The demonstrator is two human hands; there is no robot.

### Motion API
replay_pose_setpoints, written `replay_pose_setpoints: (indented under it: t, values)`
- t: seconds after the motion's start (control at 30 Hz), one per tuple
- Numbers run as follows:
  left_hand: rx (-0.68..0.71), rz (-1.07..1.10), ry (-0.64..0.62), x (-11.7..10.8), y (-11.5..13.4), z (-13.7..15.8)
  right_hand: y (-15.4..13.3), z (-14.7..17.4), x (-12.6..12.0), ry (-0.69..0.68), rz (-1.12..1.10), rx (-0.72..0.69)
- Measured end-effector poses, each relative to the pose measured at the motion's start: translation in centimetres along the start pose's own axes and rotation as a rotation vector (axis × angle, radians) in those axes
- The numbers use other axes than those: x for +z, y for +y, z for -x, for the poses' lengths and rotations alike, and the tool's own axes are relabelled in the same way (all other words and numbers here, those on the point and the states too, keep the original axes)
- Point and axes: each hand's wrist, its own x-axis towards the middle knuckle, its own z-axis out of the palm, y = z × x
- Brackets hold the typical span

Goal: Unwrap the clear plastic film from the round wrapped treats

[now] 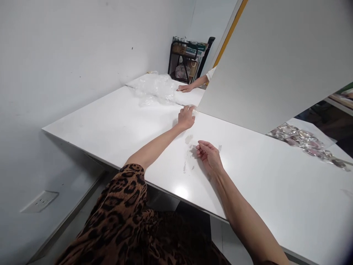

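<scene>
My left hand (186,117) reaches across the white table (110,121) to the seam near the partition. Its fingers are curled over a small piece of clear plastic wrap (195,110), only part of which shows. Nearer to me, my right hand (209,156) hovers low over the tabletop, thumb and fingertips drawn together. Whether anything small is in that pinch cannot be made out. Greyish marks (189,139) show on the table between the two hands. Beyond my left hand lies a heap of clear plastic packets (156,88).
A large grey partition (264,62) rises at the table's far side. Past it, several shiny wrapped items (303,141) lie at the right. Another person's hand (185,88) rests on the far table. A black shelf cart (183,59) stands behind; a wall (68,48) borders the left.
</scene>
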Motion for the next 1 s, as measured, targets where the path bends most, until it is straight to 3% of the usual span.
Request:
replay_pose_setpoints:
  t: [0.23, 0.37, 0.47, 0.53, 0.6, 0.7, 0.87, 1.0]
  values:
    - [0.166, -0.112, -0.082, 4.2, -1.2, -5.5, -0.2, -0.3, -0.1, -0.042, 0.048, 0.000]
    - [0.086, -0.016, -0.063, 3.7, -1.4, -6.9, -0.2, -0.4, -0.1, -0.054, 0.028, 0.004]
    - [-0.003, 0.095, 0.049, 2.4, -1.0, -6.6, -0.1, -0.5, -0.2, -0.057, 0.016, 0.003]
    - [-0.152, 0.352, 0.149, 1.5, -0.4, -5.4, -0.2, -0.7, -0.3, -0.048, 0.005, -0.008]
    - [-0.343, 0.732, 0.163, 0.6, 0.5, -3.0, -0.2, -1.0, -0.5, -0.018, -0.018, -0.030]
    - [-0.491, 1.169, 0.012, -0.3, 1.5, 2.1, -0.5, -1.5, -0.7, 0.043, -0.088, -0.046]
    - [-0.521, 1.291, -0.243, -0.6, 2.4, 10.2, -1.3, -1.5, -1.0, -0.010, -0.173, -0.077]
    - [-0.490, 1.264, -0.374, -0.4, 2.6, 12.6, -1.9, -1.2, -1.4, 0.041, -0.174, -0.158]
